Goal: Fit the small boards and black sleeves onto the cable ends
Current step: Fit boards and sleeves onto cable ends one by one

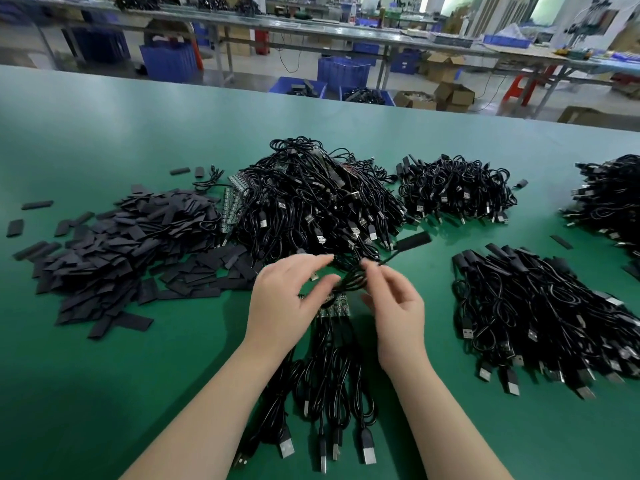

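1. pinching one cable (349, 284) between thumb and forefinger of the left hand (287, 306), fingers curled round it, just above the strip of small boards (334, 306) lying under both hands
2. pinching the same cable further along with the right hand (394, 306), forefinger and thumb closed on it, other fingers loosely curled
3. trailing up and right from the right hand's fingers, a sleeve (414, 240) already sitting on that cable's end, in the air over the mat (104, 393)
4. judging the step as finishing this sleeved cable; keeping the pull straight along the cable so the sleeve is not sliding off
5. holding close to the board end, not mid-cable, so the joint is not bending
6. reaching next, probably, for the loose sleeves (114, 247) piled at left, well apart from the hands
7. keeping finished cables going to the right pile (540, 313), apart from the big heap (311, 202) behind, so the two are not mixing
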{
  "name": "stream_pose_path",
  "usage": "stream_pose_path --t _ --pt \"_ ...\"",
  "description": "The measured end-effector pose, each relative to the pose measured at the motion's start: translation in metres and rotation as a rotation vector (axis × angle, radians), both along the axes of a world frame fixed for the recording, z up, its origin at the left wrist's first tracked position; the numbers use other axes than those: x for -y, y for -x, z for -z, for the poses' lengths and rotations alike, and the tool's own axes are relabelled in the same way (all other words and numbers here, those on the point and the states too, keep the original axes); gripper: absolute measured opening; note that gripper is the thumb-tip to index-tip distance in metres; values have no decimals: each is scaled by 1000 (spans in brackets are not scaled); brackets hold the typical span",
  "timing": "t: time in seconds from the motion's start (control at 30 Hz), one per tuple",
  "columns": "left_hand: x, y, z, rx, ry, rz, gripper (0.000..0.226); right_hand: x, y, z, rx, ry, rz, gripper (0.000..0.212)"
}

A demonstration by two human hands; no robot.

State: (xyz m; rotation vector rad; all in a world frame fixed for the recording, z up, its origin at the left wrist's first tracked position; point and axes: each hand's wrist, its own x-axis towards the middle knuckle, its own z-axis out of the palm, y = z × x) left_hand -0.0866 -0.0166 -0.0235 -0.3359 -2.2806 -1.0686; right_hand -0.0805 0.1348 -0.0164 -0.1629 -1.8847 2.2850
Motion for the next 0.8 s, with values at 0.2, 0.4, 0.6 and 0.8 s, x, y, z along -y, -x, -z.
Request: stream_pose_path --t 0.2,0.4,0.6,0.8 --pt "6 2 3 9 -89 -55 23 -75 14 -61 -88 1 275 20" --pt "4 2 5 113 -30 -52 21 -181 32 -64 321 -1466 522 32" --pt "7 4 9 295 243 -40 27 -184 26 -51 349 -1609 594 24" --pt "3 5 15 402 475 -51 43 -81 11 -48 -123 -1432 138 32"
